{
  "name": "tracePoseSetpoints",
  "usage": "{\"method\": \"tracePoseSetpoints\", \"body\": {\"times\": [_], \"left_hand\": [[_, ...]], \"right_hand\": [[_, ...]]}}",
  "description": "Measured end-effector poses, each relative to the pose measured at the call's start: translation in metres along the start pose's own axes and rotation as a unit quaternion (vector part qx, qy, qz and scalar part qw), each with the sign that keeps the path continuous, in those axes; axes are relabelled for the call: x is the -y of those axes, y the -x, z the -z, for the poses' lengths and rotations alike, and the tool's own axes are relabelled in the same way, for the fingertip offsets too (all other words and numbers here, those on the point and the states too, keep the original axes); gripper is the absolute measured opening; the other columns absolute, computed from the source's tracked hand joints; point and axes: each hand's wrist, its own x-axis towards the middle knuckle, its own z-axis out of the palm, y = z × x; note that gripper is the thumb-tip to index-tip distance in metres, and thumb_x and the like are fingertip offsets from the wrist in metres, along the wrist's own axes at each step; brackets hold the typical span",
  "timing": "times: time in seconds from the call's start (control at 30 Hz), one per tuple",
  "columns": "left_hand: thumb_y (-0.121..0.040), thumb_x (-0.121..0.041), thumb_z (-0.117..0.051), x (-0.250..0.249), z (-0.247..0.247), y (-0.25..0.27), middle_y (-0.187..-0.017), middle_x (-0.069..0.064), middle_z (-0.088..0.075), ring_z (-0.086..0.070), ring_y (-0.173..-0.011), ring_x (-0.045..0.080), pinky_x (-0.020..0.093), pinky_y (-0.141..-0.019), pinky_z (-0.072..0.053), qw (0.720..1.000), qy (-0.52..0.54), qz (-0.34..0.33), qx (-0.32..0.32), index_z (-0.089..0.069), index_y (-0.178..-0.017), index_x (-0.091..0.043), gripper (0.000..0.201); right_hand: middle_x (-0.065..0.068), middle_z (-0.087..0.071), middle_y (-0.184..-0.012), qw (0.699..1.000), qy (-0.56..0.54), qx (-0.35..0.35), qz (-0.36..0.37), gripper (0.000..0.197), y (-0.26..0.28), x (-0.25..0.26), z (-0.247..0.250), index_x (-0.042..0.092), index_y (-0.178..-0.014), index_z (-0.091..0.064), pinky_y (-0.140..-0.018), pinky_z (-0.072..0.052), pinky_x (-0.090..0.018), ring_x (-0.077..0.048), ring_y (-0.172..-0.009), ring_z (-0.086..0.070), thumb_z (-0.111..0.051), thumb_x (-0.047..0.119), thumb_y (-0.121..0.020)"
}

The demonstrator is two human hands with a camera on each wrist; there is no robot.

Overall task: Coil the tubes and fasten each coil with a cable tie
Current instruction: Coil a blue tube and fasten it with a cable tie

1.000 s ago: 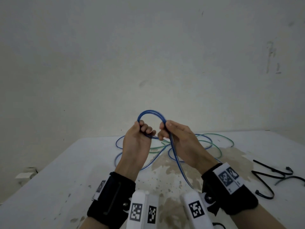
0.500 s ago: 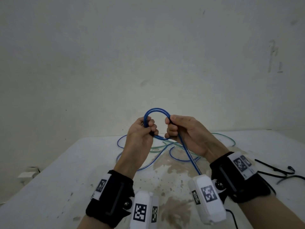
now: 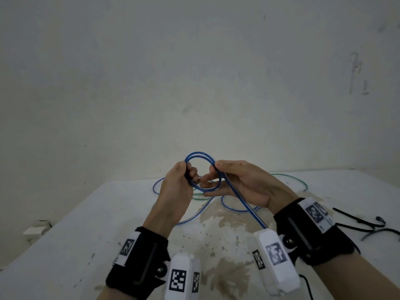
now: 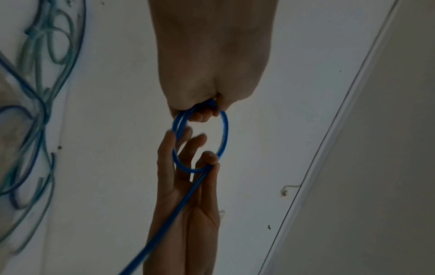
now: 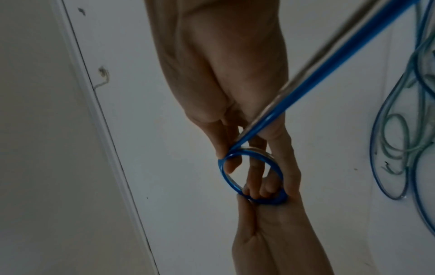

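Observation:
A small two-turn coil of blue tube [image 3: 200, 155] is held up above the white table [image 3: 86, 234]. My left hand [image 3: 190, 176] grips the coil's left side with curled fingers; in the left wrist view the coil [image 4: 223, 130] hangs from those fingers. My right hand [image 3: 213, 174] lies palm up, its thumb pinching the tube at the coil's right side, its other fingers stretched under the ring [image 5: 227, 174]. The tube's free length [image 3: 244, 204] runs down toward me past the right wrist. The rest of the blue tube and a green tube [image 3: 299, 180] lie tangled on the table behind.
Black cable ties [image 3: 357, 221] lie on the table at the right. A bare wall stands just beyond the table's far edge. A small white object [image 3: 34, 229] sits off the table's left edge. The tabletop in front is stained.
The single arc of blue tube has become a closed ring of two turns. My right hand has turned palm up and shifted right, feeding tube round; both hands have stayed raised.

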Motion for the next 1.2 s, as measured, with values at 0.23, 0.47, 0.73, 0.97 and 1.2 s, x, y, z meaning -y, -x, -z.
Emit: {"method": "tracePoseSetpoints", "body": {"times": [0.23, 0.47, 0.73, 0.97, 1.2], "left_hand": [[-0.100, -0.015, -0.029, -0.018, 0.013, 0.000, -0.066, 0.003, -0.052, -0.054, -0.061, 0.014, 0.025, -0.066, -0.050, 0.983, -0.120, 0.048, 0.134, -0.055, -0.100, 0.000, 0.030], [-0.101, -0.013, -0.027, -0.003, -0.011, -0.003, -0.055, -0.005, -0.036, -0.033, -0.047, 0.008, 0.019, -0.050, -0.037, 0.997, 0.082, 0.011, -0.011, -0.045, -0.078, -0.009, 0.029], [-0.101, -0.015, -0.028, 0.002, -0.037, 0.002, -0.056, -0.004, -0.036, -0.036, -0.049, 0.010, 0.019, -0.051, -0.041, 0.973, 0.209, -0.014, -0.102, -0.041, -0.074, -0.013, 0.030], [-0.100, -0.013, -0.032, 0.015, -0.039, 0.018, -0.062, -0.001, -0.041, -0.047, -0.067, 0.012, 0.024, -0.075, -0.042, 0.994, 0.089, -0.036, -0.049, -0.044, -0.079, -0.010, 0.025], [-0.087, -0.024, -0.045, -0.016, -0.013, 0.015, -0.066, 0.006, -0.057, -0.057, -0.065, 0.020, 0.030, -0.074, -0.051, 0.992, 0.031, 0.060, 0.109, -0.055, -0.081, -0.004, 0.023]], "right_hand": [[-0.017, -0.064, -0.077, 0.998, -0.038, 0.014, -0.047, 0.022, 0.006, 0.002, 0.009, 0.002, -0.082, -0.061, -0.085, -0.054, -0.048, -0.028, -0.081, -0.066, -0.047, 0.018, -0.089], [-0.001, -0.052, -0.058, 0.980, 0.082, -0.129, 0.124, 0.031, 0.000, -0.016, -0.013, 0.005, -0.082, -0.060, -0.062, -0.054, -0.028, -0.015, -0.061, -0.056, -0.039, 0.020, -0.099], [-0.008, -0.056, -0.081, 0.931, 0.160, -0.242, 0.223, 0.033, -0.009, -0.040, -0.036, 0.005, -0.080, -0.051, -0.056, -0.049, -0.023, -0.009, -0.069, -0.058, -0.030, 0.019, -0.101], [0.000, -0.051, -0.057, 0.944, -0.048, -0.276, 0.173, 0.034, -0.004, -0.029, -0.029, 0.011, -0.071, -0.047, -0.036, -0.029, -0.017, -0.009, -0.041, -0.037, -0.036, 0.024, -0.100], [0.003, -0.035, -0.052, 0.968, 0.158, -0.142, 0.132, 0.032, 0.005, 0.001, -0.007, 0.011, -0.073, -0.042, -0.037, -0.020, -0.016, -0.007, -0.042, -0.021, -0.034, 0.025, -0.100]]}}
